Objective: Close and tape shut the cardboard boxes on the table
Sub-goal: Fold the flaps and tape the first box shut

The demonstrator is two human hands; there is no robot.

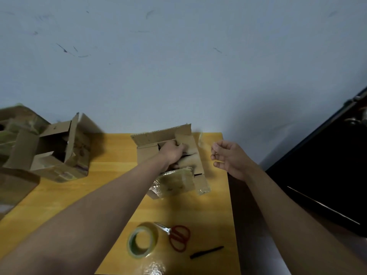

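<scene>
Head view. Step in hand, by judgement: folding down the flaps of the cardboard box (168, 153) at the far middle of the table (111, 187); taping has not begun on it. The left hand (174, 153) lies on the box top with fingers curled over the edge of an inner flap, pressing it down. The right hand (228, 158) hangs just right of the box, palm turned in, fingers loosely curled; a thin yellowish sliver shows at its fingertips, and whether it is pinched there cannot be told. The rear flap stands upright; the right-hand flap leans outward.

Next move, by judgement: bring the remaining flaps flat and hold them, then take up the tape roll (142, 242), which sits at the near edge, well apart from the box.

Materials: the box is brown corrugated board, creased and worn, with crinkled remnants of old clear tape on its near face. The tape roll is a pale greenish ring, glossy. Just beside it lie scissors (176, 237) with red loop handles and bright metal blades, and a slim black pen (206, 252). The table is smooth yellow wood grain. A second open box (59, 149) stands at the far left, flaps splayed, with further cardboard at the left edge
</scene>
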